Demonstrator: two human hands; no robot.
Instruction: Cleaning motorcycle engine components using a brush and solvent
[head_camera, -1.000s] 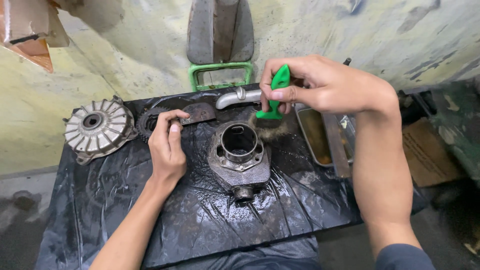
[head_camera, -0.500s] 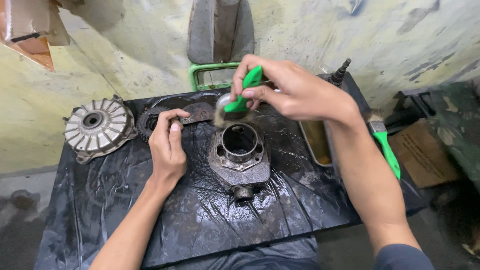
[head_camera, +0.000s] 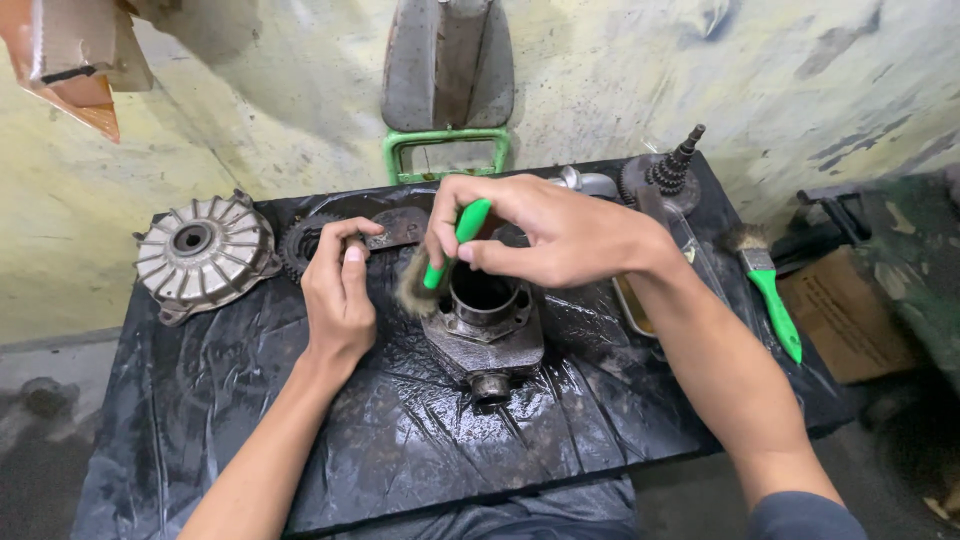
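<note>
A greasy metal engine cylinder (head_camera: 487, 335) with an open bore sits in the middle of a table covered in wet black plastic (head_camera: 400, 440). My right hand (head_camera: 545, 232) grips a green-handled paint brush (head_camera: 440, 262), its bristles at the cylinder's upper left edge. My left hand (head_camera: 338, 295) rests flat on the plastic just left of the cylinder, its fingertips touching a dark flat metal part (head_camera: 398, 228).
A finned round hub (head_camera: 203, 252) lies at the table's far left, a sprocket (head_camera: 298, 243) beside it. A geared shaft part (head_camera: 668, 172) stands at the back right. A second green brush (head_camera: 768, 288) lies at the right edge, a green metal frame (head_camera: 446, 150) behind the table.
My right hand has carried the green brush from the back of the table leftward and down to the cylinder's left edge. The left hand has stayed put.
</note>
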